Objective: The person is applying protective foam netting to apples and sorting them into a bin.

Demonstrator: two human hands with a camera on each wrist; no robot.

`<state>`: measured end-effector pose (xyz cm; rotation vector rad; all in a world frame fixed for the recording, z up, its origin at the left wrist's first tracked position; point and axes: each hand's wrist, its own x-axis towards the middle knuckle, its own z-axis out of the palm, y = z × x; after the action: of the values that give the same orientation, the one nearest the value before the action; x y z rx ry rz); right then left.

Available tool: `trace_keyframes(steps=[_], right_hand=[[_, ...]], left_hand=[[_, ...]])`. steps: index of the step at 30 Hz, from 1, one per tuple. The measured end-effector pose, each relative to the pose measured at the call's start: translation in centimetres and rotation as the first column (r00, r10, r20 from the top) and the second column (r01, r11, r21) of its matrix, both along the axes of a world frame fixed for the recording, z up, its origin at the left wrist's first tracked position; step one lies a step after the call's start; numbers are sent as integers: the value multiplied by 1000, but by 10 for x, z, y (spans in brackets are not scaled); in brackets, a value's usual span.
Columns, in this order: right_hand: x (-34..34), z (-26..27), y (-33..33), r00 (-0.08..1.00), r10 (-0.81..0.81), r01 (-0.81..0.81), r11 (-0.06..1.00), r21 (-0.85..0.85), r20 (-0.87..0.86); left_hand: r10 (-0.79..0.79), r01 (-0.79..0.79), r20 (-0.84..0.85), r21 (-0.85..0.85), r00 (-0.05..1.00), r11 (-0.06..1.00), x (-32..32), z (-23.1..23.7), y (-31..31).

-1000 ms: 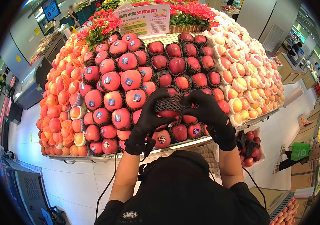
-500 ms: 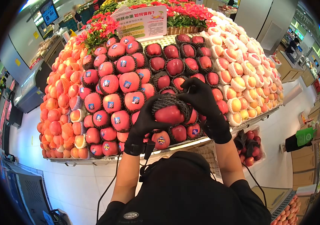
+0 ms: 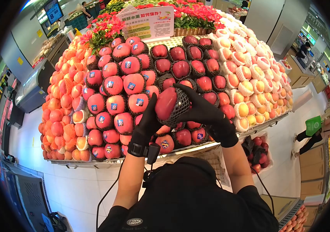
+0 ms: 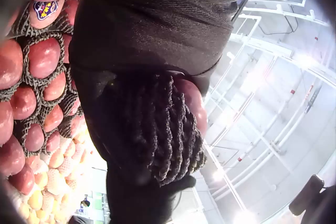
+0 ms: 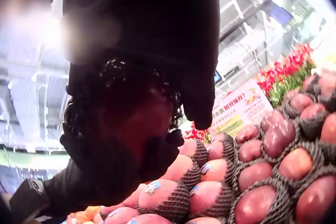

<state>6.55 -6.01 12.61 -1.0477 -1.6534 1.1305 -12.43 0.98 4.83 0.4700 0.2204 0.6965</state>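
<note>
Over the front of the fruit display, both gloved hands hold one large red apple [image 3: 165,104], its skin facing left. A black foam net [image 3: 182,103] covers the apple's right side. My left hand [image 3: 148,121] supports the apple from the left and below. From the right, my right hand [image 3: 201,112] grips the netted side, with fingers over the top and the thumb underneath. The left wrist view shows the net [image 4: 176,134] bulging past the left hand [image 4: 152,29]. In the right wrist view the apple is in deep shadow within the right hand [image 5: 142,29].
Rows of netted red apples [image 3: 114,85] lie behind and below the hands. Peaches in white nets [image 3: 256,71] fill the right side, orange-netted fruit [image 3: 62,100] the left. An information sign [image 3: 149,23] and red flowers [image 3: 196,17] stand behind. A bag of apples [image 3: 259,152] sits lower right.
The apple has turned, so its bare red skin now faces left and its net right. My right hand has moved from pinching the net's upper edge to gripping the netted side.
</note>
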Motion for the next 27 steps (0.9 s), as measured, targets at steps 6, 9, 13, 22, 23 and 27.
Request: trace_keyframes(steps=[6, 9, 13, 22, 23, 27], right_hand=[[22, -33, 14, 905, -94, 71, 995, -72, -414], [38, -64, 30, 702, -146, 18, 982, -188, -697], [49, -64, 31, 558, -234, 17, 963, -271, -796], [80, -70, 45, 649, -409, 511, 859, -30, -641], [81, -71, 46, 689, -451, 566, 824, 33, -567], [76, -52, 38, 751, -414, 531, 841, 99, -514]], left_hand=[[-134, 134, -3, 68, 991, 989, 8, 20, -3], [-117, 141, -130, 193, 985, 971, 21, 14, 2], [143, 64, -364, 501, 920, 863, 50, 8, 3], [559, -287, -252, 653, 790, 701, 120, 15, -1], [565, -300, -211, 674, 797, 675, 129, 14, -1], [551, -287, -239, 654, 799, 700, 136, 9, 11]])
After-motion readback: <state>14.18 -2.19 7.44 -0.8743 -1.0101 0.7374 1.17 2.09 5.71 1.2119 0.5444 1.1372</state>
